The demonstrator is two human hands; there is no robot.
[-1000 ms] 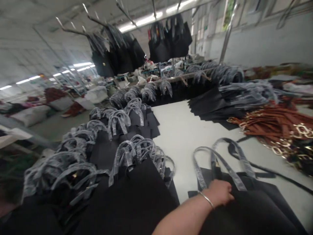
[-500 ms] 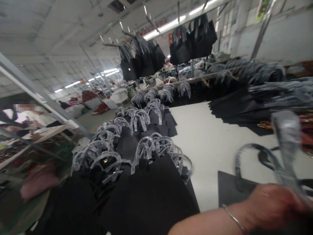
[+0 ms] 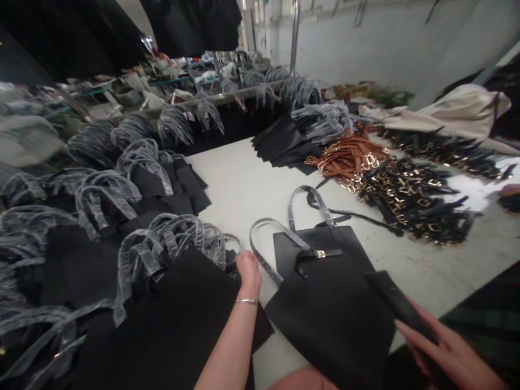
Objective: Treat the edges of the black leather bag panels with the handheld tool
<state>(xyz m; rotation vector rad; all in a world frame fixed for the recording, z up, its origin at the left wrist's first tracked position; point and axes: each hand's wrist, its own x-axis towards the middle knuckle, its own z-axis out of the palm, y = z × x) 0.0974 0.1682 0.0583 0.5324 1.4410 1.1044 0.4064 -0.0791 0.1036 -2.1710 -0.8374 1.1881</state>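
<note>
On the pale table lies a black bag (image 3: 333, 303) with two plastic-wrapped handles and a black strap with a gold buckle (image 3: 320, 254) across its top. My left hand (image 3: 248, 271), with a bracelet at the wrist, is closed beside the bag's left handle, at the edge of the stacked black bags (image 3: 182, 303); what it grips, if anything, is too small to tell. At the lower right, my right hand (image 3: 442, 344) holds a flat black strip (image 3: 400, 303) between thumb and fingers, over the bag's right side.
Brown straps (image 3: 351, 154) and a heap of black straps with gold buckles (image 3: 410, 197) lie on the table (image 3: 239, 173) at the right. More black pieces (image 3: 284, 138) are stacked at the back. Part of another person's hand (image 3: 509, 189) shows at the right edge.
The view has swung right and down. My left hand, earlier near a wrapped handle at the lower right, is now between the stack and the bag. My right hand has come into view.
</note>
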